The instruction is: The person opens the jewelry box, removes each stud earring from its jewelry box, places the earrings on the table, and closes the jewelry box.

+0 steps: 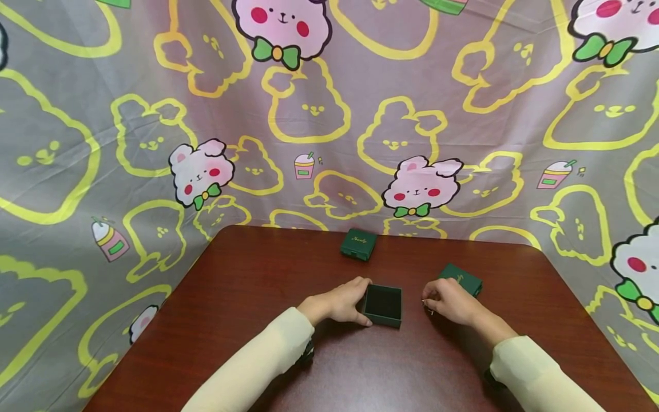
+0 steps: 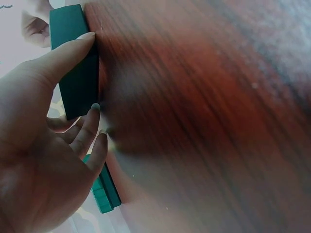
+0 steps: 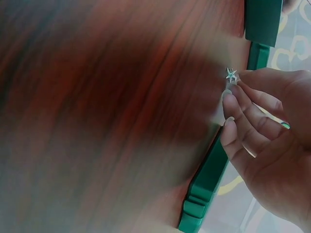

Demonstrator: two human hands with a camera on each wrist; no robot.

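Note:
A small dark green box [image 1: 382, 321] without its lid, black inside, sits on the table in the head view. My left hand [image 1: 340, 301] grips its left side, thumb at the near corner and fingers at the far one; the left wrist view shows the thumb along the box wall [image 2: 80, 87]. To the right of the box, my right hand [image 1: 449, 300] pinches a small silver piece of jewelry with a star [image 3: 231, 74] between thumb and fingertips, just above the table. Its remaining part is mostly hidden by the fingers.
A closed green box [image 1: 358, 244] with gold lettering stands at the back of the brown table [image 1: 247, 274]. Another green box [image 1: 467, 281] lies just behind my right hand, partly covered by it. A patterned cloth [image 1: 329, 154] hangs behind the table.

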